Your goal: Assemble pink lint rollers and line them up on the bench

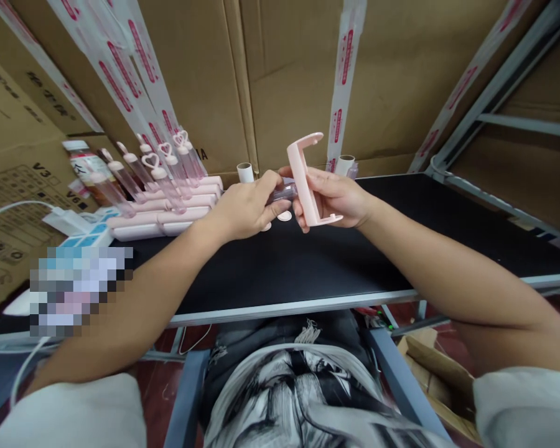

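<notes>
My left hand (238, 210) is closed round a short, see-through tube (282, 193) with a purplish tint. The fingers of my right hand (340, 198) grip a pale pink U-shaped plastic bracket (302, 180), its two arms pointing right. One end of the tube meets the bracket's back; whether it is joined there is hidden. Beneath the hands, a small round pale disc (284, 216) lies on the black tabletop (280, 274). To the left of my left hand stand several clear pink tubes (170, 180), some topped with heart-shaped loops, on pink bases (182, 216).
White cardboard rolls (245, 173) stand at the back. A labelled bottle (86, 162), a power strip (91, 233) with a white charger, and a pixelated object (79, 289) are at left. Taped cardboard (289, 81) walls the rear; a metal frame (490, 93) rises at right.
</notes>
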Tool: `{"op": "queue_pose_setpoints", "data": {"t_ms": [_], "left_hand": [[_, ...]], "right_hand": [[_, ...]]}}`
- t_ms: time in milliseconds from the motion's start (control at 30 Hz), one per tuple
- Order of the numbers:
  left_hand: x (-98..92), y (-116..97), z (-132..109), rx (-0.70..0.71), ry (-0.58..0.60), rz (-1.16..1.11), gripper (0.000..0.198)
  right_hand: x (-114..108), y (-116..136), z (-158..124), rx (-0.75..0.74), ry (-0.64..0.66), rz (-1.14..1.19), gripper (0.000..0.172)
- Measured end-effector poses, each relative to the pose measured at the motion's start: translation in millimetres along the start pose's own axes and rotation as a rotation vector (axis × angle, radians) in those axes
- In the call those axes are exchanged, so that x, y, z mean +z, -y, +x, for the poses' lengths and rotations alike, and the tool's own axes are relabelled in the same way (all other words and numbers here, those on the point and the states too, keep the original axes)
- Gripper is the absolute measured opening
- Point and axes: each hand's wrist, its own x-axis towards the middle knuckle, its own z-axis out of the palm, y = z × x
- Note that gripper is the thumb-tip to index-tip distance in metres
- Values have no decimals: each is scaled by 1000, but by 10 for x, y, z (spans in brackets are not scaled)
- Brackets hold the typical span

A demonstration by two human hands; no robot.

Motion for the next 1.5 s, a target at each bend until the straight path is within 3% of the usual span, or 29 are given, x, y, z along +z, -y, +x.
{"op": "queue_pose_setpoints", "data": {"t_ms": [133,367,633,933,1133,1500], "left_hand": [[103,92,8,36,-5,27,47],[106,96,-109,-57,24,91,45],[98,8,-123,-72,-162,47,58],[154,-103,-135,-92,-254,-2,60],[207,-127,-110,-71,-262,-1,56],[216,-144,-128,-46,-263,-54,57]], "right_hand": [[11,-21,-6,16,9,63,33],[58,-174,82,-40,1,72,42],[209,29,34,-33,-152,106,37],[340,210,-124,-45,-229,45,16],[324,209,-130,-94,-241,-57,23],[301,222,-149,20,-264,33,35]]}}
